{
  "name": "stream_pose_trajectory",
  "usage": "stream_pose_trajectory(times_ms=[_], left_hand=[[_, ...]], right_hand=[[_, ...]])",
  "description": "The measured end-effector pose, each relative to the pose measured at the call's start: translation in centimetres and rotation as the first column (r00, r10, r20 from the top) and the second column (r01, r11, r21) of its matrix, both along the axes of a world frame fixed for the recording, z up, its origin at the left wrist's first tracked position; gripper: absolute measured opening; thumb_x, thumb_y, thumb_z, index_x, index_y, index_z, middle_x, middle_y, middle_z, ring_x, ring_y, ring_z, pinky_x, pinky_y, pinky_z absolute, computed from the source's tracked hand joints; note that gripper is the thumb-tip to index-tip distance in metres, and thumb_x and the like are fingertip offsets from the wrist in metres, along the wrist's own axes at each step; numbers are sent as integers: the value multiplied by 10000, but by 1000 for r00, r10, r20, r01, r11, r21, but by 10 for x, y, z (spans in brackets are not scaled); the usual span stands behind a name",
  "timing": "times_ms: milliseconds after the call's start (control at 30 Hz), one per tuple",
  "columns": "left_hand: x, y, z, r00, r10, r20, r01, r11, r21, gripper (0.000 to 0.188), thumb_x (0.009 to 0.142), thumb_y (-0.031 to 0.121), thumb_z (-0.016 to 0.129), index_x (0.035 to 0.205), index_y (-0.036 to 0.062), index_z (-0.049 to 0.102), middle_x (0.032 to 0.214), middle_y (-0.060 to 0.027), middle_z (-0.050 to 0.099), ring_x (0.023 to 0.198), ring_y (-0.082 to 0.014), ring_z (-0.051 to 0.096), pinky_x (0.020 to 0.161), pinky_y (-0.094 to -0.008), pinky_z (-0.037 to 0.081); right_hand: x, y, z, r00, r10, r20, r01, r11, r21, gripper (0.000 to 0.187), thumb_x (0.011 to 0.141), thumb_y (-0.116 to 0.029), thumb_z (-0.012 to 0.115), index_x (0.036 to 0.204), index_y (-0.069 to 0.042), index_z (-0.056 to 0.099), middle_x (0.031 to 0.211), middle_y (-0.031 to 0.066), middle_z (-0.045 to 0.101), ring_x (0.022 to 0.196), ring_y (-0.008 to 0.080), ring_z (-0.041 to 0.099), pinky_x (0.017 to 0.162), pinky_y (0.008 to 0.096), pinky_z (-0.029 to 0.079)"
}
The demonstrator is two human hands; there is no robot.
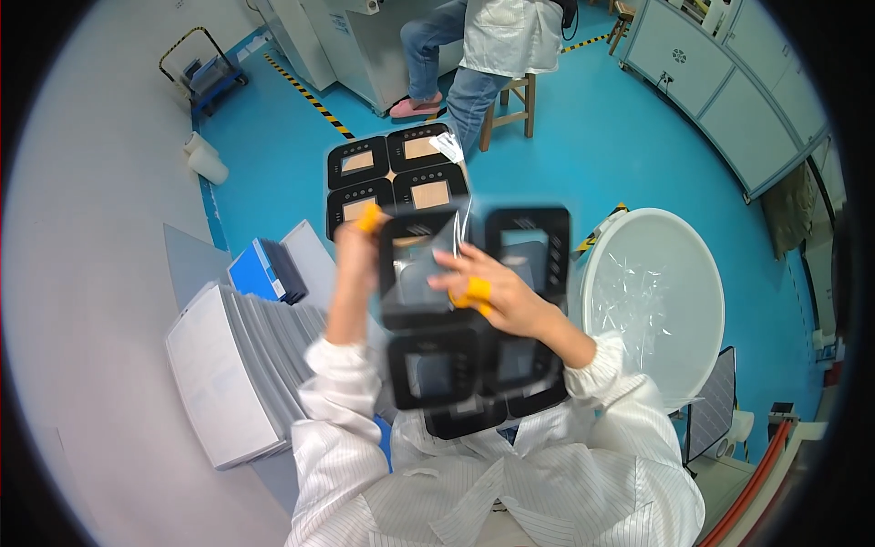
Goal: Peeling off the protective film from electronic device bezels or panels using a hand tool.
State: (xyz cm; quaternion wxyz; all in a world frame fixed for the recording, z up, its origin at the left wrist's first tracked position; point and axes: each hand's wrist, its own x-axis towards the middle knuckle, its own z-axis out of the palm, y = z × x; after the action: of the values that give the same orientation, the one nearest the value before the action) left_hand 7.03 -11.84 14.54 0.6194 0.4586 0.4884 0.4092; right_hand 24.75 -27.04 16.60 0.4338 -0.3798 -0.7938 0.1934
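My left hand [359, 253], blurred by motion and wearing a yellow finger cot, grips the upper left edge of a black framed panel [397, 314] with a rectangular window. My right hand [510, 299], also with yellow finger cots, reaches across the panel. Its fingers are bent at a piece of clear film [453, 235] that shines over the window; the exact fingertip contact is blurred. Under and beside my hands lie more black framed panels [562, 242], close against my lap. Farther off, a group of similar panels [430, 173] lies in rows on a pale surface, with a clear wrap at its edge.
A large white round bin [716, 301] with crumpled clear film stands at my right. To the left are a thick stack of white sheets [214, 383] and a blue box [255, 272]. Ahead, a person [510, 41] sits on a wooden stool [529, 114]. A trolley [214, 77] stands far left.
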Motion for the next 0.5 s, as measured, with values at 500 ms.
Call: stream_pose_trajectory(times_ms=[500], left_hand=[[-177,227,-48,416,387,823,-181,922,-342,331,911,45,269,1134,-120,449,1067,-245,576,980,-323,597,858,-388,520]], right_hand=[[342,-282,-97,-537,-185,-823,481,734,-479,444,943,-170,417,1305,41,271,1374,251,270,1300,293,280,1092,406,261]])
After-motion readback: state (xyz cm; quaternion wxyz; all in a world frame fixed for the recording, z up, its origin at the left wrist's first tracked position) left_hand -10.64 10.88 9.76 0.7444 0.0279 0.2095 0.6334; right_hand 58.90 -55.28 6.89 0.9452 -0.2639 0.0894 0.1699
